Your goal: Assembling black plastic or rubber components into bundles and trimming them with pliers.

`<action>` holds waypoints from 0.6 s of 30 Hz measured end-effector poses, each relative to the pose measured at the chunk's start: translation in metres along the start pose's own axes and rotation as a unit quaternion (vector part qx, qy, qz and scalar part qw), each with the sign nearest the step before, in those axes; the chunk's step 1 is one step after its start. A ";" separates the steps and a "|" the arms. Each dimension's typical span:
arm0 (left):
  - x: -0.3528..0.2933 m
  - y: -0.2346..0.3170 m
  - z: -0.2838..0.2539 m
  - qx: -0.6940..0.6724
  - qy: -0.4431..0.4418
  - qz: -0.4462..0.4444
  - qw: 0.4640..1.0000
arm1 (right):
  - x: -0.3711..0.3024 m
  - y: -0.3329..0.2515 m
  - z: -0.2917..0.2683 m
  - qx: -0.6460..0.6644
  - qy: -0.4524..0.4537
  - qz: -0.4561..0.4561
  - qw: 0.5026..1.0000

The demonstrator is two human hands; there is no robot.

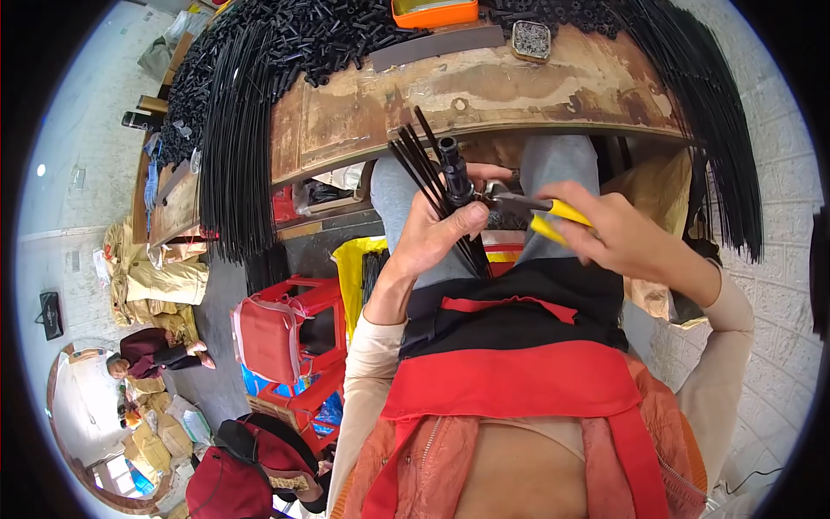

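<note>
My left hand is closed around a short black ribbed tube with a hollow upper end, together with several thin black rods that fan out beside it. The lower ends of the rods hang over my lap. My right hand grips pliers with yellow handles. Their metal jaws point left and reach the side of the tube, near my left thumb. Whether the jaws are closed on anything is too small to tell. Both hands are above my lap, just in front of the wooden table's near edge.
Heaped black plastic tubes cover the table's back left. Bundles of black rods overhang both sides. An orange tin, a grey strip and a small box stand behind. Red stools and a seated person are at left.
</note>
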State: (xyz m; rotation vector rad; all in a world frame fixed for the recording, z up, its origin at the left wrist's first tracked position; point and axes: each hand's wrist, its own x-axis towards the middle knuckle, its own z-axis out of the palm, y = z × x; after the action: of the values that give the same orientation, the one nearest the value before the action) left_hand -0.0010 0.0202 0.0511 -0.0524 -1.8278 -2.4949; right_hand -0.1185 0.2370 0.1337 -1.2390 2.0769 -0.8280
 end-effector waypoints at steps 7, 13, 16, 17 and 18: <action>0.000 -0.011 -0.004 -0.017 -0.058 0.004 0.998 | -0.004 0.028 0.014 0.142 -0.154 0.066 0.976; -0.004 -0.008 0.001 -0.010 -0.021 0.008 1.000 | 0.002 0.036 0.024 -0.078 0.036 -0.082 0.993; -0.005 -0.008 0.001 -0.030 -0.041 -0.006 0.999 | 0.000 0.029 0.035 0.147 -0.095 0.063 0.983; -0.005 -0.008 0.003 -0.013 -0.042 -0.003 0.999 | 0.000 0.032 0.038 0.149 -0.094 0.065 0.982; -0.006 -0.008 0.003 -0.014 -0.044 -0.004 0.999 | 0.001 0.034 0.039 0.152 -0.081 0.046 0.984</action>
State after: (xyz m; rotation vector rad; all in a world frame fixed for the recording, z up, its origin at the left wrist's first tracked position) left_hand 0.0041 0.0258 0.0437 -0.1577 -1.8271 -2.5634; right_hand -0.1085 0.2403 0.0828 -1.0027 1.7849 -0.9296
